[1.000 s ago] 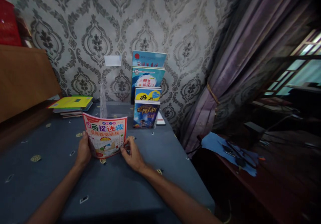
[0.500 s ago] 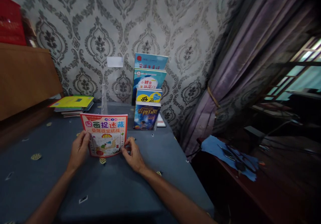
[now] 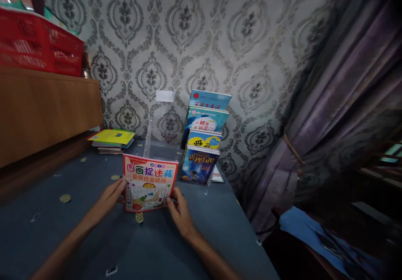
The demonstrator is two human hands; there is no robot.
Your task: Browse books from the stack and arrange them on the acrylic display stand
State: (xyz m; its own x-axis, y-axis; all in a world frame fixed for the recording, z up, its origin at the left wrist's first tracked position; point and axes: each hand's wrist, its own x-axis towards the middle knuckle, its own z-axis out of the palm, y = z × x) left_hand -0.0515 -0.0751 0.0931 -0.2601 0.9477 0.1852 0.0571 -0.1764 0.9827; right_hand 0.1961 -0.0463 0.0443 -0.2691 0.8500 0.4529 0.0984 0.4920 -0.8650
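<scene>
Two hands hold one thin booklet (image 3: 150,183) upright near the middle of the tablecloth (image 3: 150,246), its lower edge at the cloth: the left hand (image 3: 108,196) closes on the left edge, and the right hand (image 3: 180,211) pinches the lower right corner. Risk, as judged: the limp soft cover could buckle or slide out of so light a pinch, and a push backward could knock the stepped books (image 3: 201,146) just behind. The booklet is flat, rectangular, glossy paper. The tablecloth is matte blue-grey weave with small printed motifs. The rack (image 3: 157,146) is clear rigid plastic, tiered.
</scene>
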